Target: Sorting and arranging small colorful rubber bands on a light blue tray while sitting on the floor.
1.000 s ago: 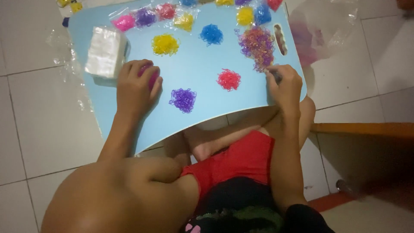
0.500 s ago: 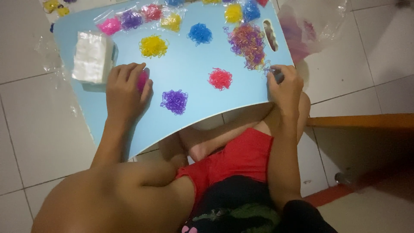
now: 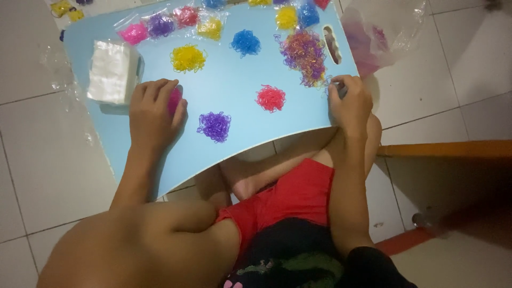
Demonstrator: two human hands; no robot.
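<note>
Left hand [image 3: 152, 109] cupped over a pink band pile [image 3: 175, 100] at nine o'clock on the table [image 3: 234, 74]; right hand [image 3: 349, 101] pinches strands off the mixed pile [image 3: 305, 53] at two o'clock. Light, springy, tangly: likely best pinched by a loop.

Along the far edge of the light blue board [image 3: 240, 74] lay a row of small clear plastic bags, each filled with bands of one colour: a pink bag [image 3: 134, 33], a purple bag [image 3: 160, 24], a red-pink bag [image 3: 186, 16], a yellow bag [image 3: 210, 27], and further right another yellow bag [image 3: 287, 17] beside a blue bag [image 3: 308, 14]. A white block-shaped pack [image 3: 111, 72], probably a stack of empty clear bags, stood at the board's left end. A crumpled transparent wrapper [image 3: 384, 32] lay on the floor just past the right end.
</note>
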